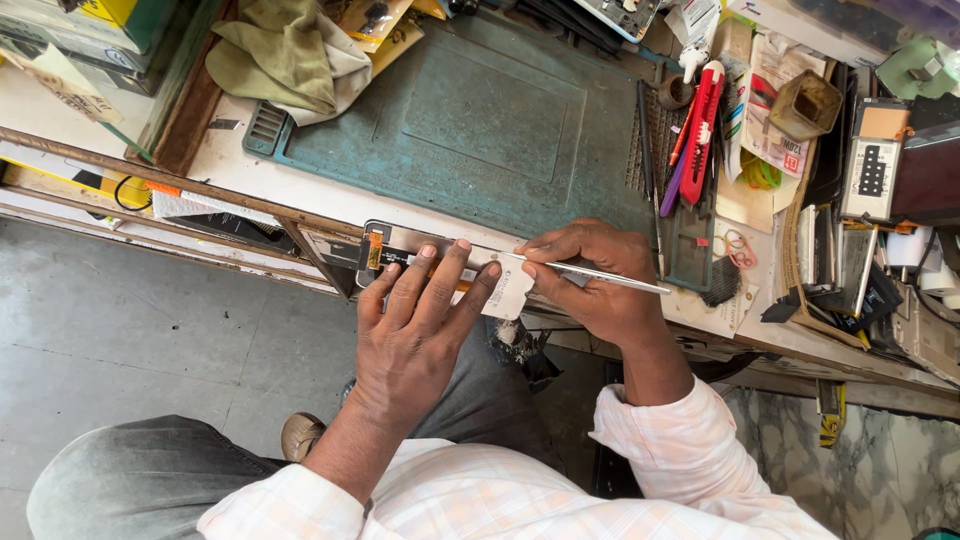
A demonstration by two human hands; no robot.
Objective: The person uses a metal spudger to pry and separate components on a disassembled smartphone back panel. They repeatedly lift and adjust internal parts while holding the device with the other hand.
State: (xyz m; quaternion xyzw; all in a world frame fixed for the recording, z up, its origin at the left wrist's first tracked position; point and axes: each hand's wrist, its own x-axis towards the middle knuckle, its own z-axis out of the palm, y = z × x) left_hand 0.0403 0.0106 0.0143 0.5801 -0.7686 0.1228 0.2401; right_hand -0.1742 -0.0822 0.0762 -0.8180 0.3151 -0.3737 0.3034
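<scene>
Spanning the top of the view, a cluttered white workbench (300, 190), bearing a large teal work mat (480, 120) at its centre. Crumpled on the mat's upper left corner, an olive and cream cloth (285, 55). Crowding the bench's right side, small boxes, papers and tools; among them a red utility knife (703, 130) lying upright along the mat's right edge, a brown square cup (805, 103) beyond it, and loose rubber bands (738, 248) lower down. Below the bench, grey floor, and a knee in grey trousers (140, 480) at lower left, with pale checked sleeves (690, 450) at the bottom.

Lying across the bench's front edge, just below the mat, a flat silvery phone display panel (440, 262) with an orange flex strip (374, 250) near its left end. Pressing flat on that panel, the left hand (415, 330), fingers spread wide and straight, fingertips resting on the panel's top face. Touching the panel's right end, the right hand (595, 275), fingers curled tight in a pinch around thin metal tweezers (590, 272), shaft running out to the right over the hand, tip meeting the panel just beside the left fingertips. Hands close together, almost touching.
</scene>
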